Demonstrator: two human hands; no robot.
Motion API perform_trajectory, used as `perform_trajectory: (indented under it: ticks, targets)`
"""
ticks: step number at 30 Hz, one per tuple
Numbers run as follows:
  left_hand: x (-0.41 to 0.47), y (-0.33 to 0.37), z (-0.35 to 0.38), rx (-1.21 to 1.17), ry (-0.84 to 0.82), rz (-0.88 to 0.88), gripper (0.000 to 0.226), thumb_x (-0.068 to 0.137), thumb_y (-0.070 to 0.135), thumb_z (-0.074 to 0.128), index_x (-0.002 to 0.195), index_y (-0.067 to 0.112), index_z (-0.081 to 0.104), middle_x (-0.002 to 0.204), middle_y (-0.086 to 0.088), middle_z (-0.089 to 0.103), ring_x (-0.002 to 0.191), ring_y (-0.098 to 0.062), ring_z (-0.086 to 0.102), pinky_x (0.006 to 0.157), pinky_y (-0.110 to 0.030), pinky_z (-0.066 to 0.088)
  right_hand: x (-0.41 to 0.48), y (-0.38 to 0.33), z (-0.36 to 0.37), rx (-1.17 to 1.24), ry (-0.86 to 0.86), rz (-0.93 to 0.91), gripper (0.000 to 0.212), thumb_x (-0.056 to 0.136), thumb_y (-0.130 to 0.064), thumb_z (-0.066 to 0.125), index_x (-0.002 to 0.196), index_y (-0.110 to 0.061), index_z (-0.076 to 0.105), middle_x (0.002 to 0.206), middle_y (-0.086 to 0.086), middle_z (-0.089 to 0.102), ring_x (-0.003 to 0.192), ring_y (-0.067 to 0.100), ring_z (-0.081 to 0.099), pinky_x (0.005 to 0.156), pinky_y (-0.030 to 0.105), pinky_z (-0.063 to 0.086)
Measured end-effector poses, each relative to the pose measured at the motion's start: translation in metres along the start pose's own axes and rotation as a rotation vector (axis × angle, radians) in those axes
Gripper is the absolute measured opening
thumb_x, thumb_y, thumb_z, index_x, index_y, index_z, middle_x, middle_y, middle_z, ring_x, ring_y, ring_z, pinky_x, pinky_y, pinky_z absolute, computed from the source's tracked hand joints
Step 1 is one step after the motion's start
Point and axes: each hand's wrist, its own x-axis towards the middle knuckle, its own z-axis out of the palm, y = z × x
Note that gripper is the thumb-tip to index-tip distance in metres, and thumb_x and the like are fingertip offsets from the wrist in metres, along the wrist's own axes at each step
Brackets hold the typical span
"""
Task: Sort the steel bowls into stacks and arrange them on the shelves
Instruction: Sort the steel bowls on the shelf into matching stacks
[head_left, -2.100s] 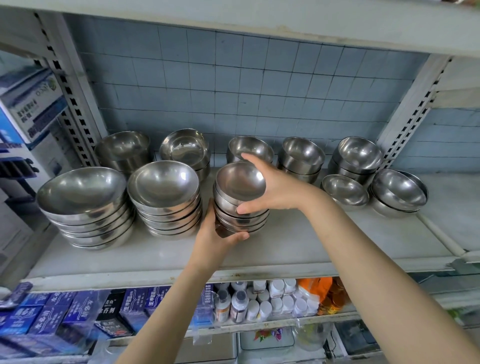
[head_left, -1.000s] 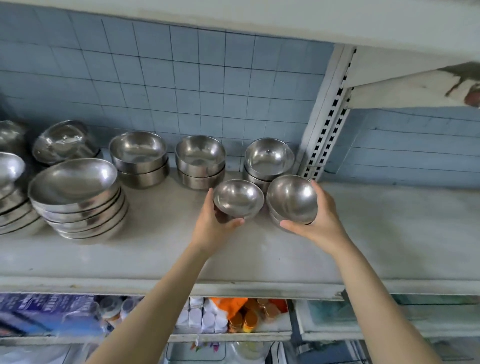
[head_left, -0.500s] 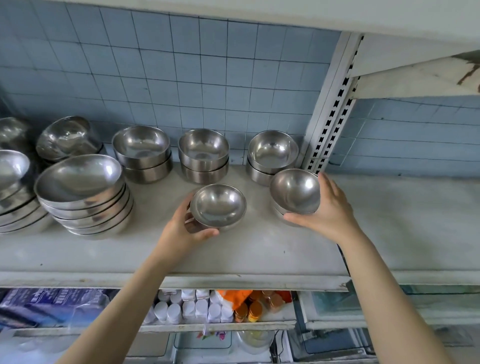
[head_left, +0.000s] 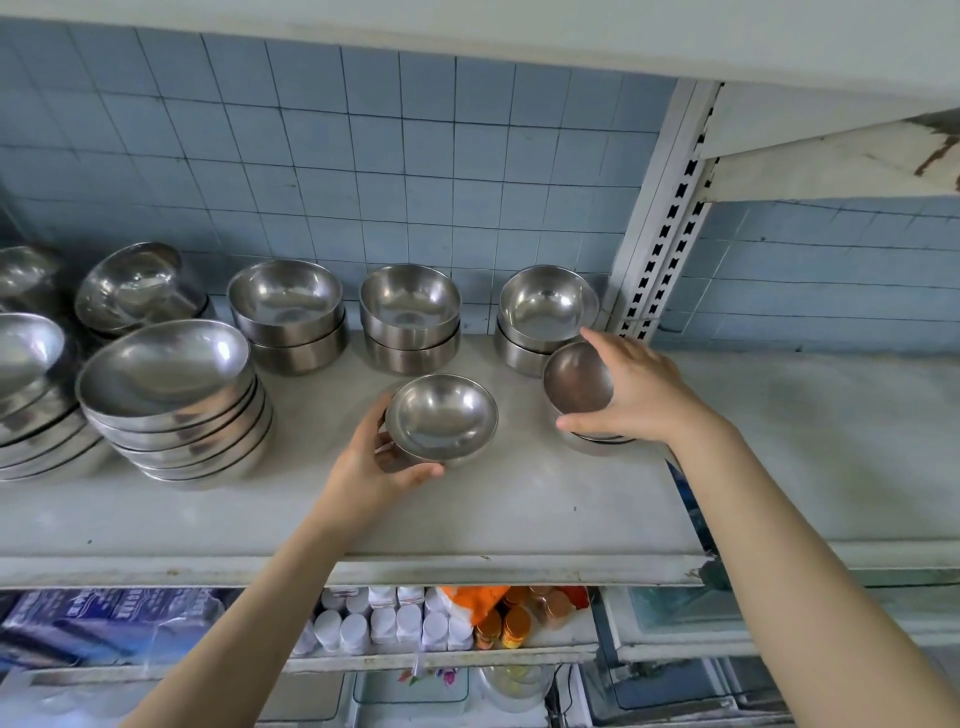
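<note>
Head view: shiny rounded steel bowls (head_left: 171, 374) nested in stacks

Pale shelf (head_left: 519, 525) — far edge, three paired bowl stacks (head_left: 410, 322); near left, tall stack of wide bowls (head_left: 176, 415); centre, single small bowl (head_left: 441, 418) — low stack (head_left: 602, 444) to its right.

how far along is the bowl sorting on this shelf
Done: large bowls sit stacked at left, three two-bowl stacks line the back. In hand: left hand grips one small bowl, right hand holds the top bowl of a short stack. Left: probably merging those small bowls.
</note>
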Motion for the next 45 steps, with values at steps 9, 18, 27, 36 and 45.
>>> perform_trajectory:
  ticks: [9,18,27,36,45]
  targets:
    - [-0.002,-0.003,-0.009,0.011,-0.011,-0.009,0.095,0.062,0.016,0.094,0.128,0.057,0.039,0.123,0.013,0.061,0.103,-0.003,0.068,0.094,-0.029,0.053,-0.01,-0.056,-0.022,0.361,0.068,-0.157,0.113,0.061,-0.061,0.084,0.154,-0.041,0.023,0.156,-0.01,0.033,0.141,0.011,0.03,0.11,0.028,0.028]
    - [-0.017,-0.015,-0.037,0.096,0.05,-0.011,0.098,0.06,0.023,0.095,0.143,0.02,0.043,0.124,0.007,0.066,0.11,-0.005,0.066,0.099,-0.031,0.051,0.002,-0.157,0.048,0.33,-0.24,-0.228,0.107,0.066,-0.064,0.082,0.153,-0.043,0.025,0.154,-0.002,0.037,0.143,0.019,0.029,0.115,0.036,0.029]
    - [-0.014,-0.016,-0.035,0.063,0.029,-0.001,0.09,0.062,0.02,0.093,0.139,0.021,0.046,0.112,0.01,0.067,0.097,0.012,0.064,0.08,-0.008,0.05,0.005,-0.159,0.064,0.178,-0.148,-0.242,0.109,0.063,-0.074,0.075,0.153,-0.044,0.024,0.166,-0.002,0.018,0.15,0.023,0.013,0.118,0.042,0.011]
    - [-0.006,-0.011,-0.027,0.053,0.019,-0.022,0.098,0.06,0.027,0.092,0.143,0.02,0.041,0.127,-0.002,0.064,0.104,-0.008,0.067,0.088,-0.018,0.052,-0.006,-0.02,0.012,-0.012,0.093,0.224,0.113,0.06,-0.082,0.068,0.154,-0.04,0.02,0.164,0.004,0.021,0.149,0.036,0.02,0.117,0.051,0.022]
    - [-0.008,-0.012,-0.024,0.045,0.044,-0.05,0.103,0.051,0.037,0.096,0.139,0.023,0.043,0.124,-0.003,0.066,0.105,-0.014,0.069,0.096,-0.033,0.053,-0.013,0.013,0.031,0.351,-0.095,0.191,0.127,0.051,-0.065,0.087,0.154,-0.042,0.016,0.16,-0.004,0.022,0.146,0.019,0.026,0.116,0.037,0.03]
